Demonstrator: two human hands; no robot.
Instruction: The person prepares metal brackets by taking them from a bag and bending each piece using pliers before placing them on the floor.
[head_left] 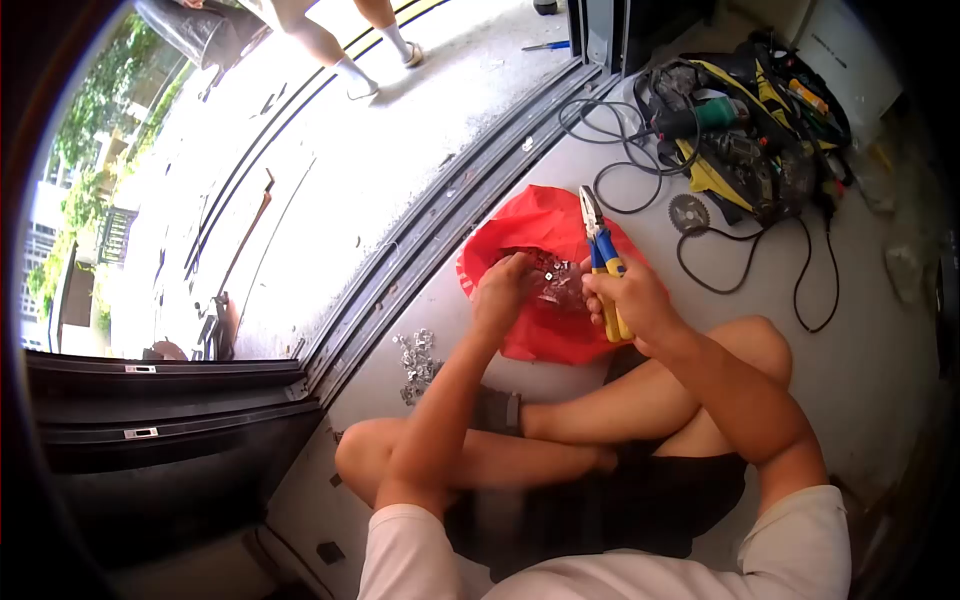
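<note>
My right hand [645,298] is wrapped around the yellow and blue handles of a pair of combination pliers [601,245], whose metal jaws point up and away from me. A red plastic bag [548,343] lies spread on the floor in front of my crossed legs. Small metal pieces [556,280] sit in its middle, some seemingly inside clear plastic. My left hand [508,290] reaches over the bag's left side, fingers bent and drawn together at the pieces. What its fingertips hold, if anything, is hidden.
A pile of small metal clips [417,362] lies left of the bag. On the right stands a black and yellow tool bag [770,120] with a corded power tool, a circular saw blade [689,213] and looping cable. A door track [440,210] runs diagonally; another person's legs [345,50] are outside.
</note>
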